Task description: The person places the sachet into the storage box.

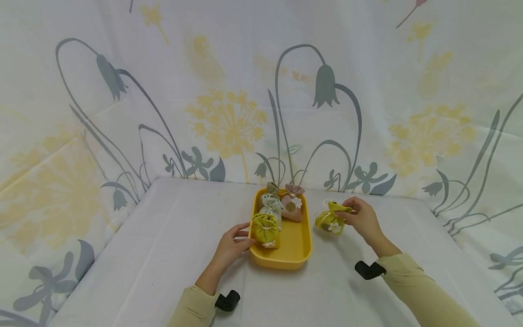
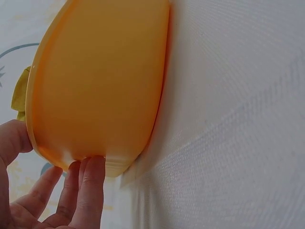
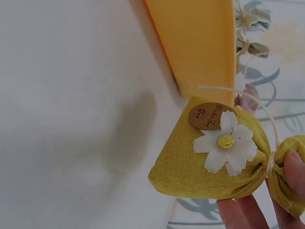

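Observation:
My right hand (image 1: 361, 220) pinches the gathered neck of a yellow-green drawstring pouch (image 3: 190, 162), held above the table to the right of a yellow tray (image 1: 296, 243). The pouch bears a white fabric flower (image 3: 228, 143) and a brown oval tag (image 3: 202, 116) with printing; a pale cord hangs in a loop at its neck. At the tray's left side, my left hand (image 1: 232, 247) rests its fairly straight fingers (image 2: 90, 191) against the outer wall, thumb at the rim. Inside the tray, another yellow-green pouch (image 1: 266, 228) lies nearest that hand.
Behind it in the tray sit a pale green pouch (image 1: 271, 206), a greyish-green pouch (image 1: 271, 187) partly hidden, and a pink pouch (image 1: 292, 211) at the back right. A white cloth covers the table (image 1: 184, 218), and a flower-printed curtain (image 1: 245, 59) hangs along its back edge.

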{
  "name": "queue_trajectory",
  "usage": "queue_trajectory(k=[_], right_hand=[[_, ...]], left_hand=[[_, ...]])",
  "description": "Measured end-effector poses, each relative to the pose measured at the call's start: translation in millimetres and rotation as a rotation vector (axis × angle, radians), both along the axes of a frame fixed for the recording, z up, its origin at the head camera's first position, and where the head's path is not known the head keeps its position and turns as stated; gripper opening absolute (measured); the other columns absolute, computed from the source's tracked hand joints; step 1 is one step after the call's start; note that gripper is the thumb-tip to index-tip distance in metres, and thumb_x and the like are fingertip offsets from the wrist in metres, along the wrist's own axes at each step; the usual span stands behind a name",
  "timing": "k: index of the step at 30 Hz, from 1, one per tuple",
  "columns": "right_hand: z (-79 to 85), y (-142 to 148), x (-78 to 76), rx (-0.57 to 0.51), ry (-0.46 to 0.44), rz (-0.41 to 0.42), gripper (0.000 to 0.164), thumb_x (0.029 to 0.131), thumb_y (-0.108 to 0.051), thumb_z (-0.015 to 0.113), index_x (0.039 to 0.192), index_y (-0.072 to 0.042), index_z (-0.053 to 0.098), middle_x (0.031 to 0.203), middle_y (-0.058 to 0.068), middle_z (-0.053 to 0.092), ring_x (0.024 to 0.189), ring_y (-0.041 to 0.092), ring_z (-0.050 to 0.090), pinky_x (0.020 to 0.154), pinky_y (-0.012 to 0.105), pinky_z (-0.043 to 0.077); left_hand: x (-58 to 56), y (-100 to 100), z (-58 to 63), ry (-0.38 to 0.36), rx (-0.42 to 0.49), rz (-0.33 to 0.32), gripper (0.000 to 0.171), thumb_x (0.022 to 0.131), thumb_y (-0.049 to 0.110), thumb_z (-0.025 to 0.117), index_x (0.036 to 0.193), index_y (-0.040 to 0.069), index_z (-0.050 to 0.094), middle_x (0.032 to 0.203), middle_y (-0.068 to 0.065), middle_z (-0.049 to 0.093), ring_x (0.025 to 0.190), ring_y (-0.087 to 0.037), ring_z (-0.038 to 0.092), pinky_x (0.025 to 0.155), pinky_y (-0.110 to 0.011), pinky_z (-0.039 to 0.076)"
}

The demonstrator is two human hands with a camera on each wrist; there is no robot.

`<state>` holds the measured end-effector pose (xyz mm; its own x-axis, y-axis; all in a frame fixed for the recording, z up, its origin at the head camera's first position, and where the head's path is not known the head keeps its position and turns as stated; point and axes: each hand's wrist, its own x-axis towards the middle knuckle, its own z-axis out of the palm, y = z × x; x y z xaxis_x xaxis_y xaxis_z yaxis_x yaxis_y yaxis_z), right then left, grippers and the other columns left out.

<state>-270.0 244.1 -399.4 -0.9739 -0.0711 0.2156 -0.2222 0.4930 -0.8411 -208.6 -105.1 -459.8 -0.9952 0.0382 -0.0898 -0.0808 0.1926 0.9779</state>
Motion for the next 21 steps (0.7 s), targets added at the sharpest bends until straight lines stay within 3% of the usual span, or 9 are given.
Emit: queue_trajectory(k=[7, 15, 21], right_hand=[[12.9, -3.0, 8.1, -0.023, 0.026, 0.007, 0.028, 0.082, -0.004, 0.069, 0.101, 0.007, 0.051, 0.106, 0.026, 0.059, 0.08, 0.003, 0.06, 0.065, 0.025, 0.056], [28.1, -17.5, 13.9, -0.037, 0.049, 0.021, 0.025, 0.082, -0.001, 0.068, 0.1, 0.007, 0.052, 0.106, 0.025, 0.059, 0.086, 0.018, 0.064, 0.067, 0.03, 0.056], [39.2, -32.7, 17.3, -0.078, 0.045, 0.058, 0.027, 0.082, -0.001, 0.069, 0.1, 0.009, 0.051, 0.106, 0.026, 0.059, 0.086, 0.021, 0.065, 0.067, 0.029, 0.056]], left_hand=[[0.9, -0.2, 0.1, 0.0, 0.0, 0.002, 0.054, 0.084, 0.018, 0.069, 0.132, 0.006, 0.05, 0.112, -0.015, 0.055, 0.098, -0.027, 0.06, 0.078, -0.036, 0.054], [1.5, -0.2, 0.5, -0.004, 0.005, 0.006, 0.053, 0.084, 0.017, 0.069, 0.132, 0.006, 0.05, 0.111, -0.015, 0.055, 0.097, -0.027, 0.06, 0.079, -0.035, 0.054], [1.4, -0.4, -0.1, -0.003, 0.002, 0.011, 0.053, 0.083, 0.018, 0.069, 0.132, 0.007, 0.05, 0.112, -0.015, 0.055, 0.097, -0.027, 0.06, 0.078, -0.036, 0.054]])
